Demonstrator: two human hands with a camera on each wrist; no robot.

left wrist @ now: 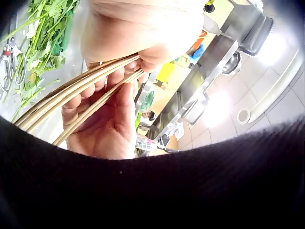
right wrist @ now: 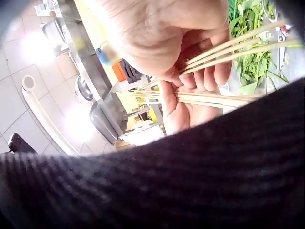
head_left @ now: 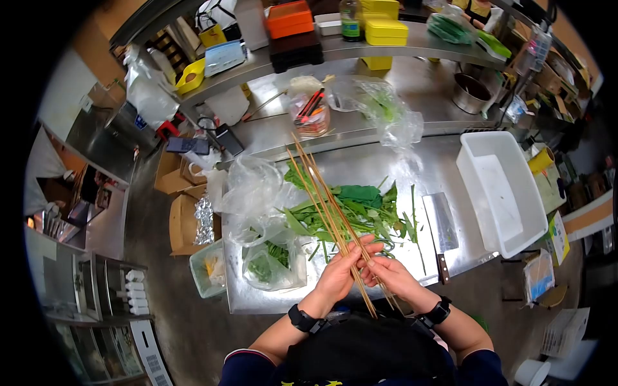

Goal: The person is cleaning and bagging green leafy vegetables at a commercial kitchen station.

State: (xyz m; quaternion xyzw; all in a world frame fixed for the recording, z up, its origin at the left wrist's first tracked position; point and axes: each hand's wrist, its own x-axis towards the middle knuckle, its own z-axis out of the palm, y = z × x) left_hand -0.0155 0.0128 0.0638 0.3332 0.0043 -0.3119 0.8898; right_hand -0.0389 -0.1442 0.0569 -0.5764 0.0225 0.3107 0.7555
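Note:
Both hands hold thin bamboo skewers in front of the body, above the near part of the steel table. My left hand (head_left: pixel 340 275) grips one bundle (left wrist: pixel 97 107) between curled fingers and thumb. Its neighbour, my right hand (head_left: pixel 391 273), pinches several more skewers (right wrist: pixel 219 98), with its fingers curled close to the left fingers. The skewers' far ends point away over a heap of leafy greens (head_left: pixel 360 196). Scissors (left wrist: pixel 19 67) lie on the table beside the greens, partly hidden by the hands in the head view.
A cleaver (head_left: pixel 441 222) lies right of the greens, near a white plastic tub (head_left: pixel 465 161). Plastic bags (head_left: pixel 254 186) lie at the left, one with greens inside. On the raised shelf stand a jar of markers (head_left: pixel 310 119) and a metal pot (head_left: pixel 471 96).

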